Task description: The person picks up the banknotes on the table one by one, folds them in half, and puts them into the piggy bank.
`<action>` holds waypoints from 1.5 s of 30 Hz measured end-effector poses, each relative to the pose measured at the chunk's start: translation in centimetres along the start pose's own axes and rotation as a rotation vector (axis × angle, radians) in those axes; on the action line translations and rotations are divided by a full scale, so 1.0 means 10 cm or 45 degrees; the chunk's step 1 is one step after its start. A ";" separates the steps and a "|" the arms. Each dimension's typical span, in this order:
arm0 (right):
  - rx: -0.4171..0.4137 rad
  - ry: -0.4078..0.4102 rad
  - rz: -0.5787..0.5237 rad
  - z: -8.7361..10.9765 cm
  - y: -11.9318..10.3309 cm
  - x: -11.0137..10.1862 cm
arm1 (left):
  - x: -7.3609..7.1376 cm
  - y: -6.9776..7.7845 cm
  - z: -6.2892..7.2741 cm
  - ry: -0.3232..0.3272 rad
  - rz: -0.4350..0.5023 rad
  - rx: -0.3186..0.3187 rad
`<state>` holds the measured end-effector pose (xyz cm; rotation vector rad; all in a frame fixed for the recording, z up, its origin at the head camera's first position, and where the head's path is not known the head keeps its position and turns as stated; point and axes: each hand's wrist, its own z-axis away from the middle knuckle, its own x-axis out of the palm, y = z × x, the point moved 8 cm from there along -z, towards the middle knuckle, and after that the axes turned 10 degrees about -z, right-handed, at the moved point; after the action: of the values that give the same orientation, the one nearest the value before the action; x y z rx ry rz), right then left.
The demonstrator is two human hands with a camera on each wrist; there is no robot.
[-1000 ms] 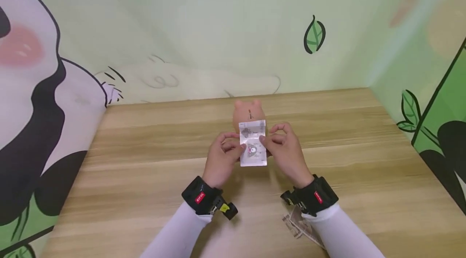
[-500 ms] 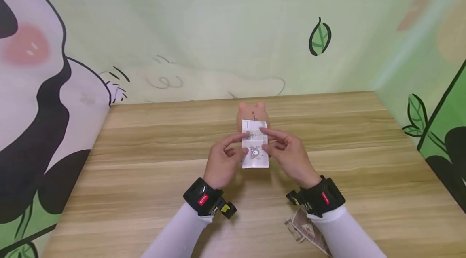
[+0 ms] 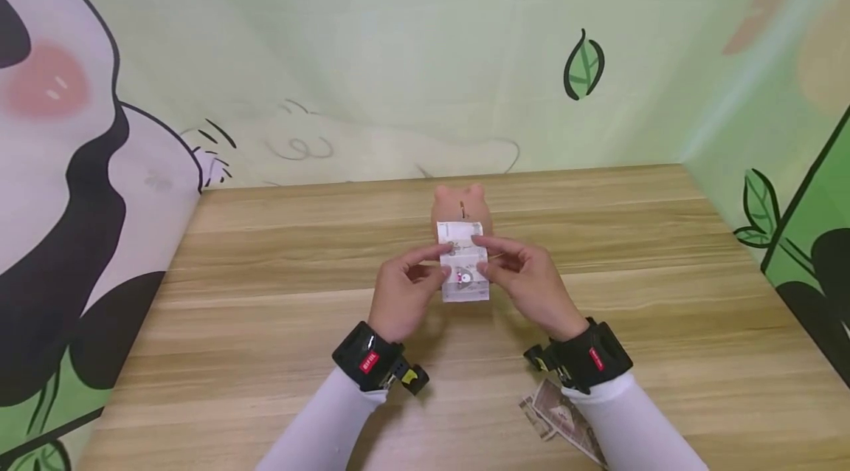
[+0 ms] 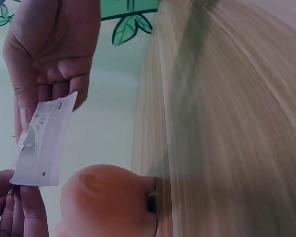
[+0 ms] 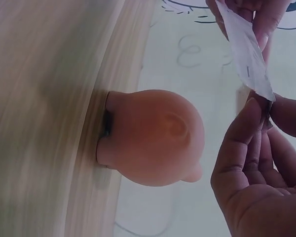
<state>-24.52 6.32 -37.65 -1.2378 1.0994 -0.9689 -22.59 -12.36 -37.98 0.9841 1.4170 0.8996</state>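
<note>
Both hands hold a pale, creased banknote (image 3: 463, 264) upright lengthwise above the table. My left hand (image 3: 406, 295) pinches its left edge, with the index finger lying across the upper part and the thumb lower down. On the opposite edge, my right hand (image 3: 539, 292) pinches it in much the same way. Faint grey print and a small pink mark show on its face. Behind it stands a pink piggy bank (image 3: 446, 210), its top slot visible just beyond the note's upper edge. The right wrist view shows the piggy bank (image 5: 155, 136) standing on its feet, apart from the note.
Several brownish banknotes (image 3: 564, 416) lie on the wooden table (image 3: 279, 353) beside the right forearm. A green wall (image 3: 398, 50) with cartoon drawings rises behind the table. Each wrist wears a black strap (image 3: 367, 356) with a small camera.
Both index fingers have come down from a raised position onto the banknote's upper part. The note has opened flatter at its upper crease and now bends near the bottom. The piggy bank stays put.
</note>
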 end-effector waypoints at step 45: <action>-0.087 -0.024 0.002 0.00 -0.04 0.04 | -0.05 0.04 -0.02 -0.023 -0.051 0.047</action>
<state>-24.43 5.85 -37.25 -1.2986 1.1263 -0.9231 -22.70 -12.67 -37.43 0.9855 1.4382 0.8357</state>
